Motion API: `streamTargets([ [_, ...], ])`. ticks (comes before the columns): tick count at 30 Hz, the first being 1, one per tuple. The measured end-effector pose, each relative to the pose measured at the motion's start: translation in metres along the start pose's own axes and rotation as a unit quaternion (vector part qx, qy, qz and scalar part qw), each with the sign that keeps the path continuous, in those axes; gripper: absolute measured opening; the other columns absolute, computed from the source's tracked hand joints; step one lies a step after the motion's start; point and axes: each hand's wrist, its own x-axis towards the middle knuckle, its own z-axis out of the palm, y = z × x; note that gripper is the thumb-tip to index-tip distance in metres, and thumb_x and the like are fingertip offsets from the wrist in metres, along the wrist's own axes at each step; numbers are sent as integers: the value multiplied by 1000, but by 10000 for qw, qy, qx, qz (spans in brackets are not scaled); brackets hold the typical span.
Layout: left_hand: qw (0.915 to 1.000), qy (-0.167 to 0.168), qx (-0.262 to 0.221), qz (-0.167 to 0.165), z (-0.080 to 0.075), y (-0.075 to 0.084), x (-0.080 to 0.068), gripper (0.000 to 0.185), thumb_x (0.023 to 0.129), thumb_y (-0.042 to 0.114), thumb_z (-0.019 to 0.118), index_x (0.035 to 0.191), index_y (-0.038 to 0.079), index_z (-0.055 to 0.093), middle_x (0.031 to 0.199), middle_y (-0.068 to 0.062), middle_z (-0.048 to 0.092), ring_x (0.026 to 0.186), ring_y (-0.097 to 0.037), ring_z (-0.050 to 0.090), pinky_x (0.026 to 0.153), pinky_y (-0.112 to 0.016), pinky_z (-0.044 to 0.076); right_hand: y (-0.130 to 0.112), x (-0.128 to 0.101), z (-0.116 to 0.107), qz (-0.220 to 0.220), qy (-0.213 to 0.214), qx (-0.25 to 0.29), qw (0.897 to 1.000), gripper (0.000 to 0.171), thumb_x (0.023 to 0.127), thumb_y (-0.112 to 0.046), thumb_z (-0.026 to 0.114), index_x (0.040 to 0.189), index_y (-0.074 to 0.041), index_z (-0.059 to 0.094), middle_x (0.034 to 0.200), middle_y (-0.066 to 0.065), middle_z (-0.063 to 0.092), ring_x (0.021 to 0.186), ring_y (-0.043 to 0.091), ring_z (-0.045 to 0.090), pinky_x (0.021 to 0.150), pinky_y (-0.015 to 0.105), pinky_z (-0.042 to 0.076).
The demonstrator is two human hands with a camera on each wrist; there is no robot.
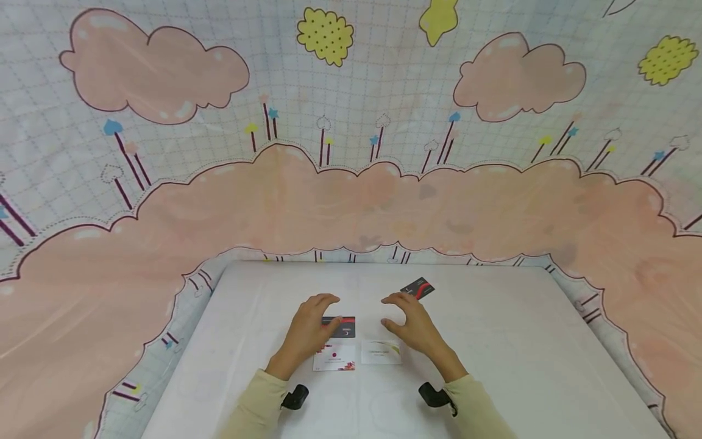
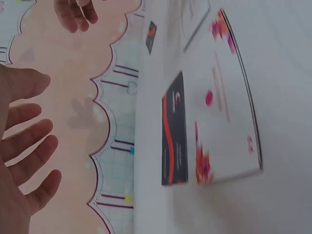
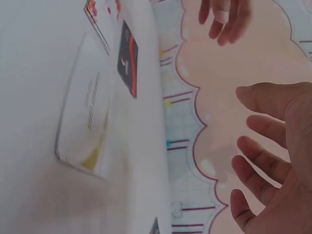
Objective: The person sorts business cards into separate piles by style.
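My left hand point(image 1: 309, 327) hovers over the table with loosely bent, spread fingers and nothing in them. It partly covers a dark business card point(image 1: 345, 327) with a red stripe. Just nearer lies a white business card point(image 1: 334, 358) with red and orange patterns; its edge point(image 2: 251, 107) looks thick in the left wrist view. My right hand point(image 1: 415, 323), also holding nothing, is raised in a similar curve. Below and left of it is a white business card point(image 1: 381, 353) with a yellow-green swoosh. Beyond its fingers, a second dark card point(image 1: 421, 288) lies at an angle, partly hidden.
The cards lie on a white-covered table point(image 1: 493, 341). Behind and along both sides hangs a cloth point(image 1: 351, 207) printed with clouds and stars. Black wrist cameras point(image 1: 296, 397) sit by both cuffs.
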Motion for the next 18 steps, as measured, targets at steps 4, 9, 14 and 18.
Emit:
streamTargets([
  [4,9999,145,-90,0,6,12,6,39,84,19,77,120,10,66,124,-8,66,118,-28,59,99,-47,48,8,-1,-14,-105,155,-49,9998,40,82,-18,79,120,-13,66,126,7,61,122,31,57,103,54,45],
  [9,9995,202,-210,-117,17,25,13,36,85,20,76,119,10,66,123,-8,66,117,-29,60,98,-48,49,22,-2,-26,-284,353,-50,9990,42,80,-14,80,120,-11,66,121,6,63,113,28,60,96,51,49],
  [14,9992,252,-236,-206,34,33,20,35,86,22,74,118,11,66,121,-6,67,115,-28,62,96,-45,50,42,0,-33,-269,466,-127,9985,40,80,-13,80,118,-8,67,119,8,65,114,30,60,97,52,49],
  [18,9990,271,-288,-185,47,36,24,35,86,23,74,118,10,67,120,-6,68,112,-27,63,94,-44,51,56,2,-37,-56,474,-200,9987,41,81,-14,79,119,-4,66,120,12,64,116,34,60,98,54,48],
])
